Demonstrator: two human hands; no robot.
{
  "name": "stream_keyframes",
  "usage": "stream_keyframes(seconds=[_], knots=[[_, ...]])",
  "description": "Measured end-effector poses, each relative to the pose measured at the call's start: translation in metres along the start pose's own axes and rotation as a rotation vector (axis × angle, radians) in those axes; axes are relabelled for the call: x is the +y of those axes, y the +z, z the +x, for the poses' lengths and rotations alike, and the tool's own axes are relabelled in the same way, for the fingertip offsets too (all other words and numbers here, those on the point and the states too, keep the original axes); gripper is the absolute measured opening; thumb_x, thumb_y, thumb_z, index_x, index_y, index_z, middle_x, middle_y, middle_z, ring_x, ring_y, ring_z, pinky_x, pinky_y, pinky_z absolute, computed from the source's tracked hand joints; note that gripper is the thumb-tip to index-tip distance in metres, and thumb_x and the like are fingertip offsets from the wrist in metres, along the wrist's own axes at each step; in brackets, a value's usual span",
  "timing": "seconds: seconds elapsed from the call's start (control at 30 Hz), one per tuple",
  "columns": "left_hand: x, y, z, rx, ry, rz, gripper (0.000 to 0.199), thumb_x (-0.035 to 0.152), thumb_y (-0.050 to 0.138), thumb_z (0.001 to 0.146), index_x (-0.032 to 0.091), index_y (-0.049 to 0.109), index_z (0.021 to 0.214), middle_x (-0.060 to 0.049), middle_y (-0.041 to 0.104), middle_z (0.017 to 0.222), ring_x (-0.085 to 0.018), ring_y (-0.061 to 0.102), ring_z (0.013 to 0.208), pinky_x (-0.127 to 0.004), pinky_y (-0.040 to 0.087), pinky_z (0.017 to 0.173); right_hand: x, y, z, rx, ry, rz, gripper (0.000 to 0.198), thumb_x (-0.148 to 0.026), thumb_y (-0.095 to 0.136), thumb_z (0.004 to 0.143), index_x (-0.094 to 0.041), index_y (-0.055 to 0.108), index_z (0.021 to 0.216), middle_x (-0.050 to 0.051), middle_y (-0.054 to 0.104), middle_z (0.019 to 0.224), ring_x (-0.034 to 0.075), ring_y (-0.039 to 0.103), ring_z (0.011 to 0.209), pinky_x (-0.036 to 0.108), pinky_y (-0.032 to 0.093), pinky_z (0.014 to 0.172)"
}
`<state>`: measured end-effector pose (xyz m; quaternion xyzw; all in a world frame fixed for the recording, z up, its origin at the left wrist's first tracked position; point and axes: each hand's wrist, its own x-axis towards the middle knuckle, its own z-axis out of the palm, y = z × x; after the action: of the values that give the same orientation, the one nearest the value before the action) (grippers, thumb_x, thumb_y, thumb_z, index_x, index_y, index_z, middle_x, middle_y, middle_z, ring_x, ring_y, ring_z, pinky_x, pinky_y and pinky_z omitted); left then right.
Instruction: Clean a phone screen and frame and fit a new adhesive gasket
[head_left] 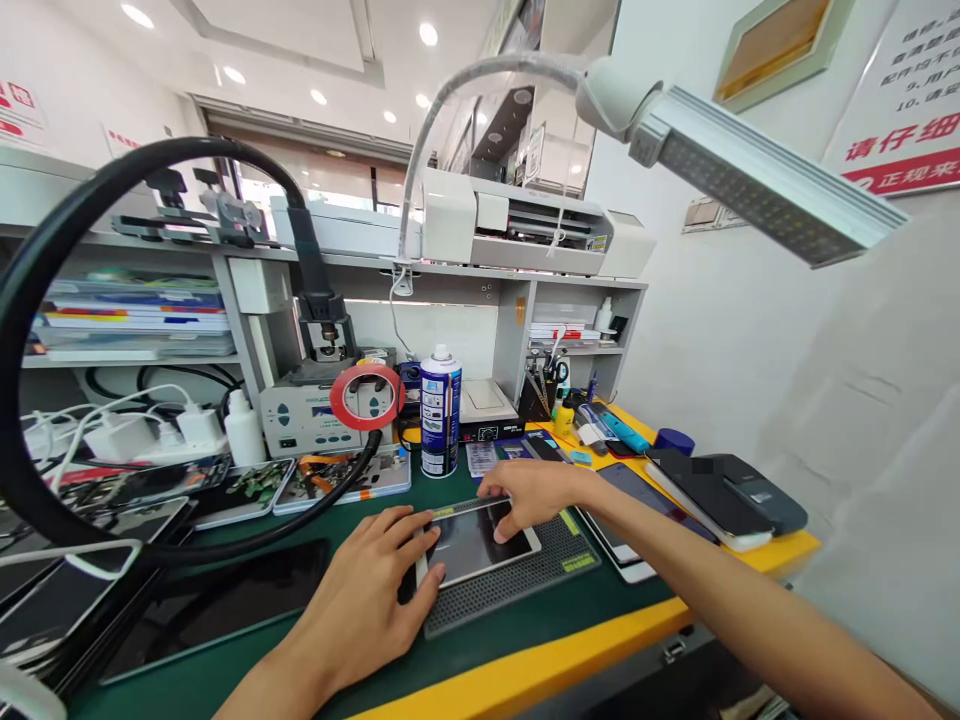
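A tablet (469, 552) with a white frame and dark screen lies on a grey perforated mat (517, 580) with yellow-green markings. On its left end rests my left hand (375, 580), fingers spread, their tips touching the screen and edge. From the far right side my right hand (541, 490) reaches over the tablet. Its thumb is on the screen and its bent fingers are at the far edge, so the hand is closed on that side. The undersides of the right fingers are partly hidden.
Just behind the mat stands a spray can (440, 412). A black hose (150, 150) arcs over the left side, its red ring tool (341, 395) near a grey station (281, 420). Phones and a dark panel (217, 610) lie left; devices (705, 490) are stacked right. A lamp (772, 165) hangs overhead.
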<state>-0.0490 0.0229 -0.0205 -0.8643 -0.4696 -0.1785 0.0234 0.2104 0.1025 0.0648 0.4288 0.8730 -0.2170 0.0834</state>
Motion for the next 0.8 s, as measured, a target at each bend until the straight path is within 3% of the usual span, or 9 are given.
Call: stream_keyframes(seconds=[0.27,0.47,0.67,0.8], knots=[[0.007,-0.013,0.001,-0.083,-0.134,-0.181,0.046,0.055,0.046,0.096,0.032,0.064,0.130,-0.009,0.052,0.149,-0.038,0.047,0.137,-0.057,0.043,0.108,0.015,-0.013,0.023,-0.179,0.057,-0.031,0.037,-0.040,0.066,0.096,-0.017,0.061,0.125,0.008,0.065,0.119,0.022,0.067,0.096,0.042,0.058,0.082],[0.010,-0.033,0.024,-0.203,-0.177,-0.215,0.051,0.050,0.059,0.087,0.023,0.059,0.130,-0.014,0.062,0.130,-0.035,0.057,0.121,-0.047,0.049,0.097,0.014,-0.015,0.031,-0.249,0.051,-0.038,0.031,-0.037,0.065,0.097,-0.017,0.063,0.120,0.007,0.066,0.116,0.022,0.067,0.096,0.041,0.058,0.082],[0.005,-0.048,0.072,-0.477,-0.217,-0.230,0.056,0.055,0.078,0.068,0.018,0.067,0.110,-0.010,0.069,0.104,-0.030,0.067,0.091,-0.036,0.051,0.070,0.019,-0.013,0.037,-0.242,0.040,-0.040,0.030,-0.037,0.065,0.097,-0.017,0.064,0.119,0.007,0.067,0.116,0.022,0.068,0.096,0.040,0.059,0.081],[0.004,-0.051,0.095,-0.650,-0.238,-0.204,0.041,0.045,0.073,0.085,0.016,0.064,0.111,-0.006,0.068,0.104,-0.020,0.065,0.086,-0.036,0.054,0.074,0.022,-0.012,0.038,-0.231,0.059,-0.012,0.031,-0.037,0.065,0.097,-0.017,0.063,0.121,0.008,0.066,0.119,0.022,0.067,0.099,0.042,0.058,0.083]])
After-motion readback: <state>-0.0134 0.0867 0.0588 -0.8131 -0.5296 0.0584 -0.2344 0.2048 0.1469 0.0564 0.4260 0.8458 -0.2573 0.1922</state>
